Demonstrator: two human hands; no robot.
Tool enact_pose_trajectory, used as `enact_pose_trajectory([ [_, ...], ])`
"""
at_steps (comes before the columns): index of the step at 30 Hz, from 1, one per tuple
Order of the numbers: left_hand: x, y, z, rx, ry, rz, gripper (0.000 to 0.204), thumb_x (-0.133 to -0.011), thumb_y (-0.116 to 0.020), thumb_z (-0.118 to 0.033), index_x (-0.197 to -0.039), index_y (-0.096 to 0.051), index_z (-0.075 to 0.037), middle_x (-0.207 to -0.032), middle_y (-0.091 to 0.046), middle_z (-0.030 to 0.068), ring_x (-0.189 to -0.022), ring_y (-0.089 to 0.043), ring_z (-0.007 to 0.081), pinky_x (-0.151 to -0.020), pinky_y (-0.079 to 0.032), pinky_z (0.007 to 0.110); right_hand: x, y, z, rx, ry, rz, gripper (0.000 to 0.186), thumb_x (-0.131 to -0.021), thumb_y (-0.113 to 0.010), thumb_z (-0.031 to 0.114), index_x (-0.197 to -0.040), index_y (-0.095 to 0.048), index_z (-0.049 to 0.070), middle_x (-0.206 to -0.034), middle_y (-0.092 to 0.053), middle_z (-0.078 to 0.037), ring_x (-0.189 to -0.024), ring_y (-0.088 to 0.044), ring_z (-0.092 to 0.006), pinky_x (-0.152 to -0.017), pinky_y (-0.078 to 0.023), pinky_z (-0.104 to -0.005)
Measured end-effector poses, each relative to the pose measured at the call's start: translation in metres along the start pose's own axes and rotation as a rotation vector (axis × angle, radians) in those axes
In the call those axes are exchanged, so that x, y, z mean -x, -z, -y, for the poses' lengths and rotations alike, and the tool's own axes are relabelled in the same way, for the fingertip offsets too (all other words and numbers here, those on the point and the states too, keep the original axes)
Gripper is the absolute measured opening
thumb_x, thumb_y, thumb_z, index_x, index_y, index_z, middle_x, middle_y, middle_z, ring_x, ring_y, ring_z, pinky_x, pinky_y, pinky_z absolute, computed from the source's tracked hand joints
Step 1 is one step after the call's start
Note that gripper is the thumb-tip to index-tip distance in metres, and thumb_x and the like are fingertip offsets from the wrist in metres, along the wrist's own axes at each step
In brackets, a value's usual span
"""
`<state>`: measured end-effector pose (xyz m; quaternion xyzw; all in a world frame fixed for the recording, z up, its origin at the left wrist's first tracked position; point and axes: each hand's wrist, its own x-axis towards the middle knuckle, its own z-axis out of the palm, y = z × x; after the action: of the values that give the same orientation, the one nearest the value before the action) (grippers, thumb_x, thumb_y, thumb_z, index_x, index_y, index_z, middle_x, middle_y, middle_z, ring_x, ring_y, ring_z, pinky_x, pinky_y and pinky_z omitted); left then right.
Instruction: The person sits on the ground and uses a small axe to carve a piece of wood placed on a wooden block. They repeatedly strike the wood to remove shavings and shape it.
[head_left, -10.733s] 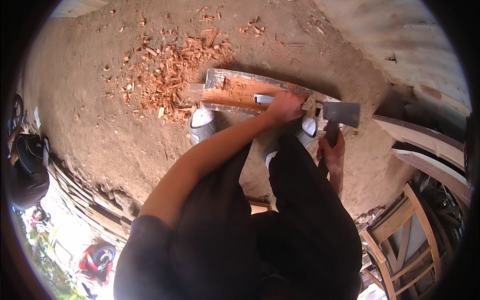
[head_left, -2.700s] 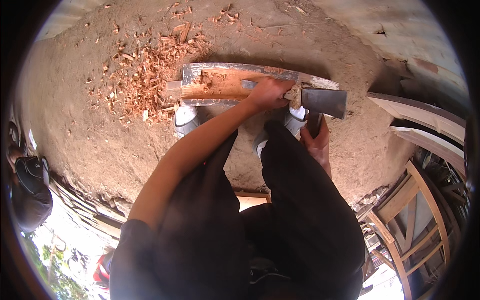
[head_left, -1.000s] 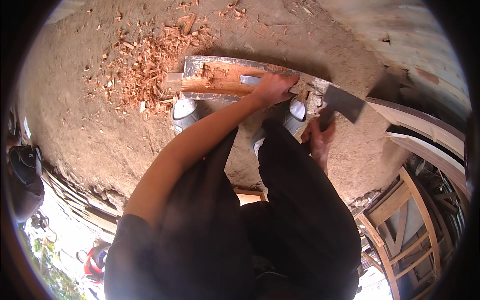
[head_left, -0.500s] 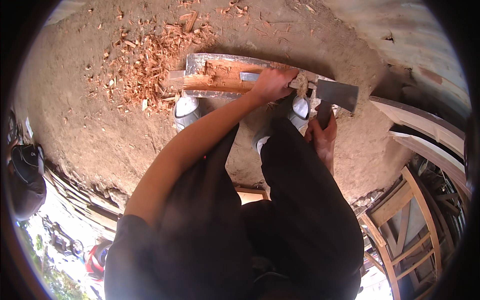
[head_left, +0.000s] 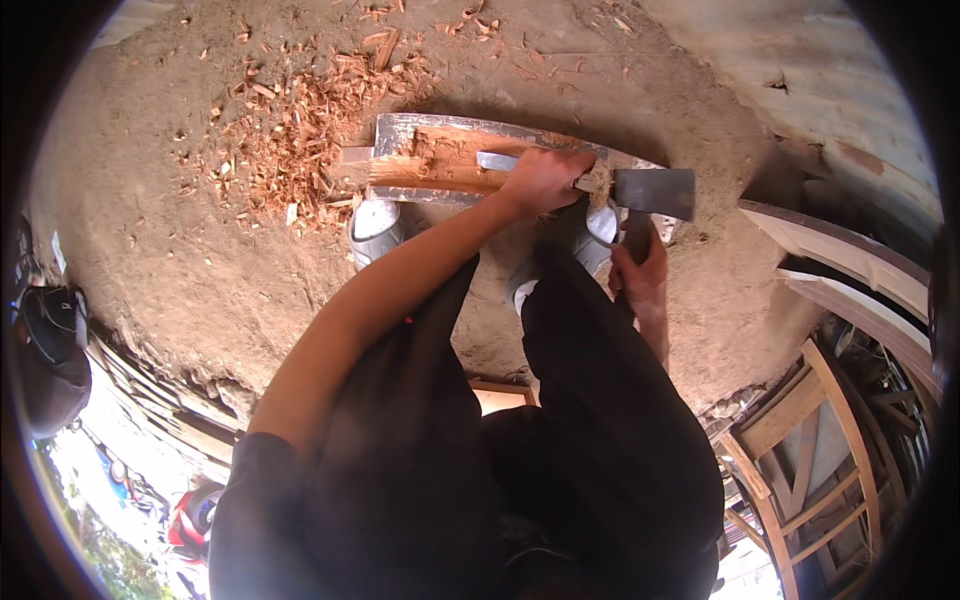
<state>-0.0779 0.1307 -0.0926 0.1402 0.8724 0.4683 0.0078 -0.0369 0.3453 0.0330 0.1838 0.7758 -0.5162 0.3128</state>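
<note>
A curved wooden piece [head_left: 440, 172] with worn grey edges lies across the ground in front of my feet, its reddish inner face roughly cut. My left hand [head_left: 545, 182] is closed around a chisel [head_left: 496, 160]; its flat metal blade points left along the wood. The frayed butt of its handle sticks out on the right of my fist. In my right hand [head_left: 642, 272] I grip the dark handle of a mallet [head_left: 655, 192]. The mallet's dark rectangular head is at the chisel's butt; whether they touch I cannot tell.
Reddish wood chips [head_left: 300, 130] are scattered over the dirt floor at the upper left. My shoes [head_left: 375, 228] are close against the wood. Curved panels [head_left: 840, 240] and a wooden frame [head_left: 800, 450] stand at the right. A dark bag [head_left: 50, 350] is at the left edge.
The mallet has moved left toward the butt of the chisel, and its head has turned a little. The left hand stays around the chisel; the wood is shifted slightly in view.
</note>
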Motion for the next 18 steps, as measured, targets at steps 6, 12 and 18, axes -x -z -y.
enact_pose_trajectory([
  [6,0.001,-0.002,0.001,-0.022,0.021,0.009,0.036,-0.072,-0.076,-0.021,-0.103,-0.061,-0.011,-0.083,-0.072,0.0142,-0.081,-0.072,0.0349,-0.066,-0.055,0.048,0.004,-0.026,-0.001,-0.015,0.133,-0.117,0.031,-0.092,-0.060,0.001,-0.121,-0.050,0.001,-0.070,-0.055,-0.005,-0.046,-0.053,-0.0141,-0.041,-0.043,-0.0313],
  [12,-0.001,0.002,0.001,-0.067,0.047,0.031,0.041,-0.071,-0.076,-0.020,-0.108,-0.062,-0.010,-0.080,-0.071,0.0139,-0.078,-0.072,0.0342,-0.064,-0.055,0.048,0.003,-0.010,0.003,-0.105,-0.010,-0.097,0.037,-0.091,-0.062,0.002,-0.127,-0.050,0.000,-0.071,-0.055,-0.005,-0.047,-0.053,-0.0141,-0.042,-0.044,-0.0324],
  [18,0.000,0.001,0.000,-0.090,0.079,0.057,0.039,-0.074,-0.076,-0.022,-0.107,-0.059,-0.011,-0.081,-0.073,0.0165,-0.079,-0.074,0.0359,-0.066,-0.056,0.050,0.005,-0.001,0.000,-0.065,-0.029,0.014,0.039,-0.092,-0.062,0.001,-0.128,-0.049,-0.001,-0.069,-0.055,-0.005,-0.047,-0.054,-0.0143,-0.042,-0.044,-0.0323],
])
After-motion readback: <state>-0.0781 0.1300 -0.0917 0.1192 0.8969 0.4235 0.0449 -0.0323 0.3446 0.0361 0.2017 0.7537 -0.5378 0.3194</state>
